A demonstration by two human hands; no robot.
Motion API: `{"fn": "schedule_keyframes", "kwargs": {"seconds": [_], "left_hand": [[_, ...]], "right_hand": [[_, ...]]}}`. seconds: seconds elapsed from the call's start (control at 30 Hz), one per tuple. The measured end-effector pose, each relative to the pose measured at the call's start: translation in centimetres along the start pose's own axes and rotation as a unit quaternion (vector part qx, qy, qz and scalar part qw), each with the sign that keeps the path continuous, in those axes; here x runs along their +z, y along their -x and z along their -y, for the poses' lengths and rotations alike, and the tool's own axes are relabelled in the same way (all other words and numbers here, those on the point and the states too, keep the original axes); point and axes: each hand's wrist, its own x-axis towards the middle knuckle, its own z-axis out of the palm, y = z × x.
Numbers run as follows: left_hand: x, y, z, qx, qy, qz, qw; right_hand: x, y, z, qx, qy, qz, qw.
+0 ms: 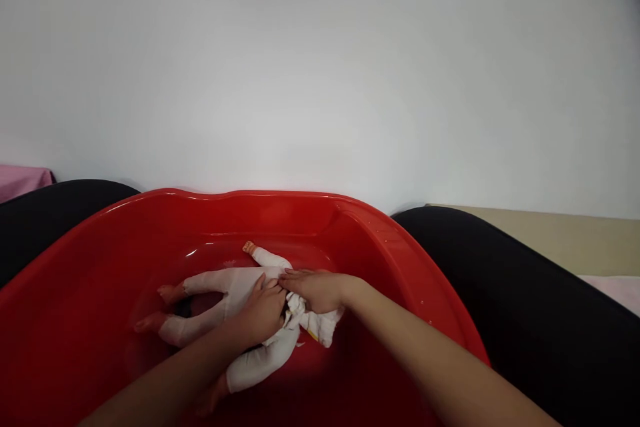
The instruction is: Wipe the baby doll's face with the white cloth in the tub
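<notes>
A baby doll [220, 293] in a white one-piece suit lies in a red plastic tub [400, 247], its legs toward the left and one arm toward the back. My left hand [263, 313] presses on the doll's chest, fingers gathered on the white cloth. My right hand [315, 290] lies flat over the doll's upper body and a bunched white cloth [323, 327], hiding the head. Both hands touch each other at the middle of the doll.
The tub holds shallow water that glints near the doll. My legs in black [525, 307] flank the tub on both sides. A plain white wall fills the back. Pink fabric [23, 180] shows at far left, a beige surface [565, 240] at right.
</notes>
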Motion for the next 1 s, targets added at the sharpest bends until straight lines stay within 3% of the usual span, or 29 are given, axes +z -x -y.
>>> {"fn": "schedule_keyframes", "kwargs": {"seconds": [0.13,0.23,0.33,0.43,0.57,0.7,0.87,1.0], "left_hand": [[-0.7,0.3,-0.4,-0.005,0.001,0.002,1.000],[-1.2,0.6,-0.5,-0.008,0.018,-0.004,1.000],[-1.2,0.5,-0.4,-0.014,0.031,-0.001,0.999],[-1.0,0.3,-0.1,-0.009,0.051,0.000,0.999],[-1.0,0.1,0.1,-0.019,0.036,0.012,0.999],[-0.9,0.1,0.2,-0.016,0.018,0.003,1.000],[-0.9,0.4,-0.1,-0.021,0.035,-0.031,0.999],[-1.6,0.6,-0.7,-0.027,0.010,-0.017,0.999]], "right_hand": [[-1.0,0.4,-1.9,-0.029,-0.091,-0.043,0.995],[-1.6,0.3,-3.0,0.019,-0.084,-0.156,0.984],[-2.1,0.1,-3.7,0.049,-0.096,-0.295,0.949],[-2.3,0.1,-3.8,0.097,-0.060,-0.371,0.922],[-2.3,0.0,-3.0,0.182,0.018,-0.327,0.927],[-2.0,-0.4,-2.3,0.212,0.063,-0.287,0.932],[-2.5,-0.4,-2.7,0.232,0.018,-0.347,0.909],[-2.8,-0.7,-3.3,0.177,-0.045,-0.371,0.911]]}}
